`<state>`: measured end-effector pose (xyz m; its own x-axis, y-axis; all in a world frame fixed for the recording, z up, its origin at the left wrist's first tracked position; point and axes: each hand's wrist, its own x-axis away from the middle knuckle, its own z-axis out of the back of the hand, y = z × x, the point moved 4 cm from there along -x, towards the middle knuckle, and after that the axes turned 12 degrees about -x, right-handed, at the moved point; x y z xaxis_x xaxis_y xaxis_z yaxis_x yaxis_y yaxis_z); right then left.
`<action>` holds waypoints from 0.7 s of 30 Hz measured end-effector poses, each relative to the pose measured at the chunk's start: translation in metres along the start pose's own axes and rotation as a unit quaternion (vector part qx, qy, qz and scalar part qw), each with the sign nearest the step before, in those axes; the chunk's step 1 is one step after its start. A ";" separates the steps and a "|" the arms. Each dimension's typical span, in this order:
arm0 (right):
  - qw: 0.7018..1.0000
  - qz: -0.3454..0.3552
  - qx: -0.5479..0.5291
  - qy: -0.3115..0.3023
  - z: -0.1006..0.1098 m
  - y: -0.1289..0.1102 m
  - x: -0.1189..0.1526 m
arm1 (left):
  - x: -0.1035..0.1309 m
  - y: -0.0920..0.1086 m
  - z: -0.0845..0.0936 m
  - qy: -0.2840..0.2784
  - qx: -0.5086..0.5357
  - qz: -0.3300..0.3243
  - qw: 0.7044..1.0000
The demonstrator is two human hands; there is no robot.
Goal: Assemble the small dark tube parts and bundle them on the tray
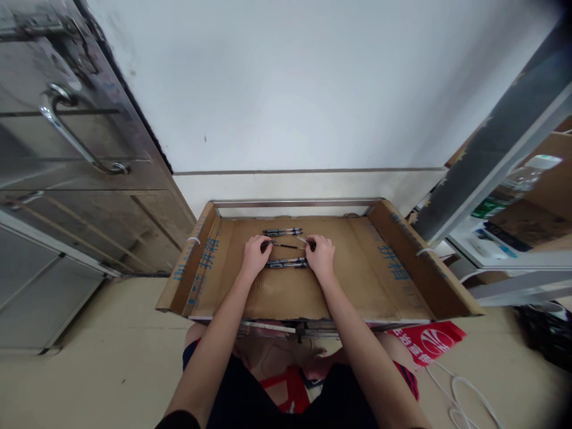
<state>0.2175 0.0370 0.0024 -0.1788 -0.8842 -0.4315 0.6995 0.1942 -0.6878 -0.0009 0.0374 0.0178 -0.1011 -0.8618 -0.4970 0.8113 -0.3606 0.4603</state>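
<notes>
My left hand [256, 256] is closed at the fingertips on a thin dark rod [285, 245], which looks like a pen refill and points right. Opposite it, my right hand [320, 256] pinches a slim pen part [302, 239] with a pale end showing; the rest is hidden by the fingers. Between and beyond my hands, a row of dark, clear-bodied pens [282, 232] lies crosswise on the cardboard. Closer to me, a second group of pens [286, 263] lies side by side, its ends near both hands.
The pens lie in a shallow cardboard tray [357, 292] with raised left and right sides, standing against a white wall [313, 89]. A metal door [84, 143] is at left. Shelving with a plastic bottle [513, 185] stands right. White cable [460, 393] lies on the floor.
</notes>
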 end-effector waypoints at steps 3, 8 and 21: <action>1.000 -0.012 0.025 0.006 0.001 0.000 0.001 | 0.000 0.000 0.000 -0.002 -0.005 0.005 1.000; 0.999 -0.012 0.035 0.007 0.002 0.000 0.002 | 0.000 -0.001 -0.002 -0.003 -0.007 0.003 1.000; 0.986 0.035 -0.163 0.029 0.006 -0.013 -0.004 | 0.001 -0.005 0.001 -0.002 0.089 0.100 0.991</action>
<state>0.2133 0.0353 0.0171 -0.1837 -0.8396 -0.5113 0.4535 0.3891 -0.8018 -0.0057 0.0385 0.0156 0.0485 -0.9237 -0.3799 0.7006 -0.2396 0.6721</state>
